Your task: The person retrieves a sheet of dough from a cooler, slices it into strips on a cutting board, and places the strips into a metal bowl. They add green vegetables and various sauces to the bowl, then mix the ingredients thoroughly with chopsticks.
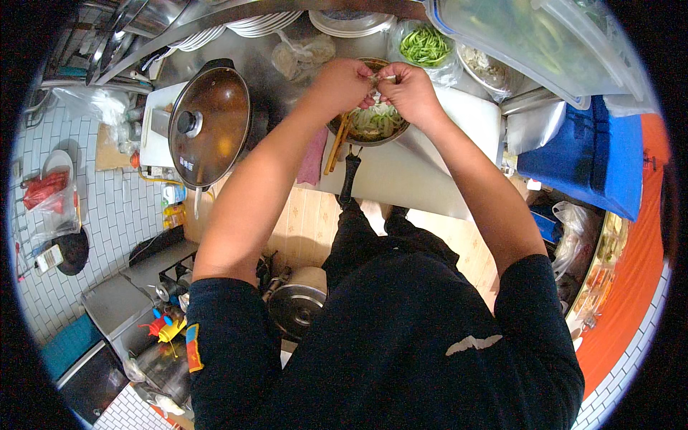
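Observation:
A frying pan (pixel 364 141) sits on the counter before me, its black handle (pixel 350 174) pointing back at me. Pale green and white shredded vegetables (pixel 376 122) lie in it. Wooden chopsticks (pixel 338 142) lean over the pan's left rim. Above the far part of the pan, my left hand (pixel 346 80) and my right hand (pixel 409 90) meet, fingertips pinched around a small pale piece of food (pixel 388 78). What it is exactly, I cannot tell; the fingers hide most of it.
A lidded wok (pixel 220 102) stands left, near a cleaver (pixel 159 122) on a white board. Beyond the pan are a bag of green strips (pixel 424 47), a tied plastic bag (pixel 301 54) and stacked plates (pixel 352 24). A plastic tub (pixel 505 43) and blue bin (pixel 580 161) are right.

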Motion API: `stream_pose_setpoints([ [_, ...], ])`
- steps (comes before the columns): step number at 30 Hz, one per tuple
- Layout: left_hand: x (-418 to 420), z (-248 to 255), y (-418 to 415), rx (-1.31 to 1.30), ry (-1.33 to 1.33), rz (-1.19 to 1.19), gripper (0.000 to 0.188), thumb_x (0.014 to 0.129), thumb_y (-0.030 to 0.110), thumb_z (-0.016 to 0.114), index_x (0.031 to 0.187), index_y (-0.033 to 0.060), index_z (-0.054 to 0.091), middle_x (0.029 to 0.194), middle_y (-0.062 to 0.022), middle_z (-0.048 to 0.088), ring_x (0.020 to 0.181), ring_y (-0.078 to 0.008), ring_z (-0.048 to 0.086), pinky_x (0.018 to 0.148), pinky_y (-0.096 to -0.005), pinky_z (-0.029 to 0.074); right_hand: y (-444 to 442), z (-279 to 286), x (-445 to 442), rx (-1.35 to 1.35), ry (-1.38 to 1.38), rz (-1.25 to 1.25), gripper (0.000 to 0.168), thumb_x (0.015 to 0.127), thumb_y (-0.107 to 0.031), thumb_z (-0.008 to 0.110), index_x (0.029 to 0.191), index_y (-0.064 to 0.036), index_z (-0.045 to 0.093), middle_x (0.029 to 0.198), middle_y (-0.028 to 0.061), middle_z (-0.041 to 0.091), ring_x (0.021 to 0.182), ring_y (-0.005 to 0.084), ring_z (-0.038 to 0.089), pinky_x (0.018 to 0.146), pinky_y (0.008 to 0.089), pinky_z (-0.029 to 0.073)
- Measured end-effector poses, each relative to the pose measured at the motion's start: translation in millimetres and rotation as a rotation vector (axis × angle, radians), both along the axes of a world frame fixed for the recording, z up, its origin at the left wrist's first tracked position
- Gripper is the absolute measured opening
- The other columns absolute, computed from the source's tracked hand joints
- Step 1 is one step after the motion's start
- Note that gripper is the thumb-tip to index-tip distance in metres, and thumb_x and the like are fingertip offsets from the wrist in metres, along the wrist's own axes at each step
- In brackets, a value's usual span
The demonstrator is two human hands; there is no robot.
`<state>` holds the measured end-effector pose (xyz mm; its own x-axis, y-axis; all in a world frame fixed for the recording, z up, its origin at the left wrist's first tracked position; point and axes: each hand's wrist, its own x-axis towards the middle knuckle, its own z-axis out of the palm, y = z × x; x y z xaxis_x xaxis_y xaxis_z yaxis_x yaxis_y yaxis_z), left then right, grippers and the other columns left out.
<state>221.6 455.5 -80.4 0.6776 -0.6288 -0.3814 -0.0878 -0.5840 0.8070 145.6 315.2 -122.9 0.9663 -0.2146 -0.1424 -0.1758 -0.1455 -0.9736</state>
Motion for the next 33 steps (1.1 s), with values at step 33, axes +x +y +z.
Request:
stream_pose_setpoints([
  [33, -25, 21, 8, -0.414, 0.177, 0.44, 0.02, 0.089, 0.01, 0.05, 0.095, -0.0063, 0.06, 0.082, -0.0131, 0.065, 0.072, -0.0223, 0.063, 0.066, -0.0298, 0.052, 22, 82, -47, -0.679, -0.766, -0.045, 0.033, 0.071, 0.002, 0.048, 0.102, 0.003, 0.057, 0.101, 0.0202, 0.058, 0.097, 0.0381, 0.053, 0.087, 0.0427, 0.043],
])
